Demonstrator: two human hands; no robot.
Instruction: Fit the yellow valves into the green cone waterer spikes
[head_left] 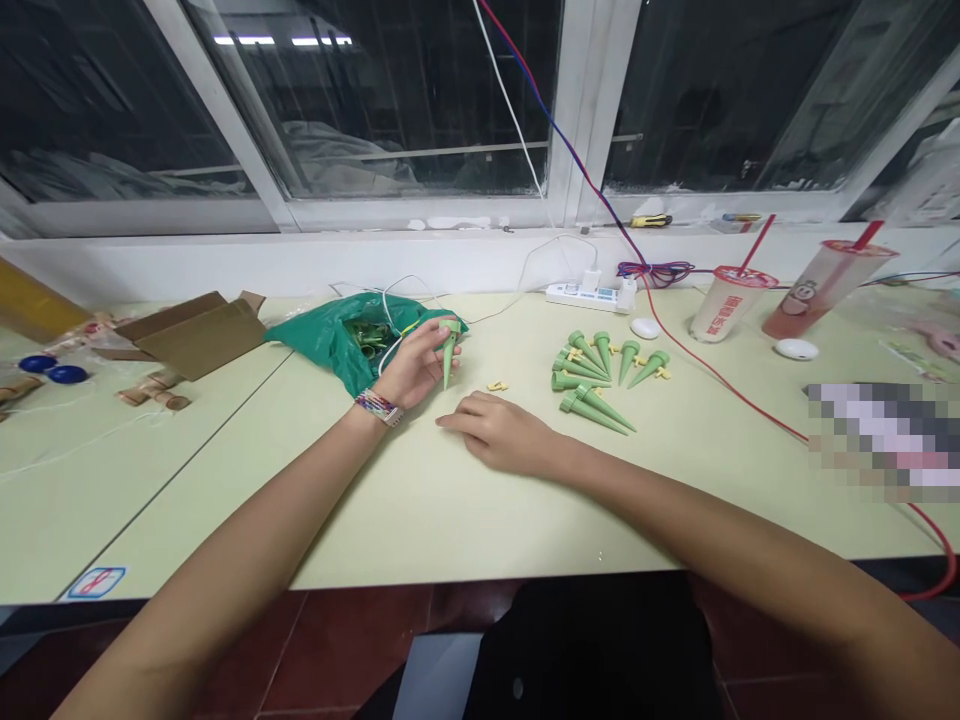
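Note:
My left hand (415, 366) holds a green cone-shaped spike (449, 355) upright, point down, just in front of a green plastic bag (330, 335) with more green parts inside. My right hand (499, 428) lies flat on the pale table, fingers stretched out toward the left, holding nothing. A small yellow piece (496, 386) lies just beyond its fingertips. Several finished green spikes (596, 380) lie in a loose group to the right of my right hand.
An open cardboard box (196, 332) sits at the left. A white power strip (591, 295) with red and blue cables, two white round objects and two drink cups with red straws (729, 300) stand along the back right. A red cable (750, 400) crosses the table.

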